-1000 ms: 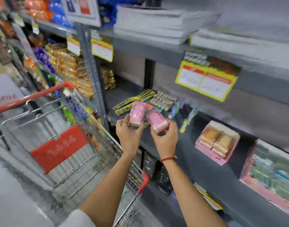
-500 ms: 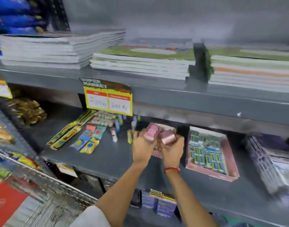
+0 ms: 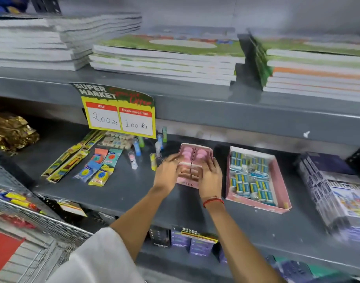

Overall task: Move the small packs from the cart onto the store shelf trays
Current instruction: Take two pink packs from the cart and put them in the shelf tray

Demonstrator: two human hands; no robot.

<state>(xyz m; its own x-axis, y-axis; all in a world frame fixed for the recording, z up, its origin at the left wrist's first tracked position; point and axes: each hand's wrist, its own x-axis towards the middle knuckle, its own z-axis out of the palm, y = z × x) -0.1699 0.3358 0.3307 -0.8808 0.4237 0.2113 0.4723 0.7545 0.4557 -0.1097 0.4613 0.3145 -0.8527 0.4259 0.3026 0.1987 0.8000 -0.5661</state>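
Two small pink packs (image 3: 186, 153) (image 3: 202, 154) lie side by side in a pink cardboard tray (image 3: 188, 184) on the middle grey shelf (image 3: 124, 193). My left hand (image 3: 168, 173) covers the near end of the left pack. My right hand (image 3: 209, 177), with a red thread at the wrist, covers the near end of the right pack. Both hands have their fingers laid over the packs and press them into the tray. The near halves of the packs are hidden under my fingers. The wire cart (image 3: 42, 223) shows at the lower left.
A second pink tray (image 3: 256, 203) of blue packs sits right of my hands, with boxed sets (image 3: 334, 193) beyond it. Small glue sticks (image 3: 153, 161) stand just left of the tray, flat packets (image 3: 97, 166) further left. A price sign (image 3: 120, 117) hangs above; notebooks (image 3: 164, 58) fill the upper shelf.
My view swung from the cart to the shelf. Both hands carried the pink packs forward and down, from held up in the air into the pink tray.
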